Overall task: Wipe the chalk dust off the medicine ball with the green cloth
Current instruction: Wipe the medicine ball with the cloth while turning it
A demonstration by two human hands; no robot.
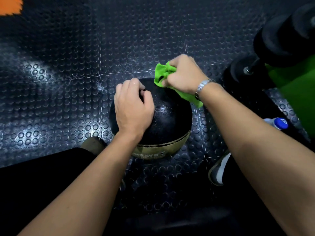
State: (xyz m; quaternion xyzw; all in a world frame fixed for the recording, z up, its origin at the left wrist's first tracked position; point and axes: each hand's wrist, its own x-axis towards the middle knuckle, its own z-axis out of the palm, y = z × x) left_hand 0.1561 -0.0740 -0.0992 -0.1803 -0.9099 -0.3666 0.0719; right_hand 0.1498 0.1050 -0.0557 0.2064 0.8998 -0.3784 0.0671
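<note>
Green cloth point(162, 74), bunched, gripped in the right hand point(182, 74) with fingers closed round its folds; a loose tail hangs under the wrist, beside a metal watch point(202, 86). Cloth and right hand sit against the far right shoulder of the medicine ball point(170, 116), which rests on the studded rubber floor point(68, 82) between the person's feet, directly ahead of and below both forearms. Left hand point(133, 106) lies over the ball's upper left, fingers bent with their tips on the crown and palm against the surface, apparently steadying it.

Key relation: the ball is round and so offers no long axis. The unwiped surface in view lies toward the viewer and to the left of the cloth, so a stroke would likely pull back across the crown toward the left hand, which covers part of that path. The right hand is the one nearer the work.

Limits of view: chalk dust cannot be made out, as the black shell reads dark with one glossy highlight. The ball's far side and underside are hidden. Print on the tan band at its near base is illegible. At right, a capped bottle point(277, 123), a shoe point(219, 169) and dark dumbbells point(281, 40) are cropped or blurred
</note>
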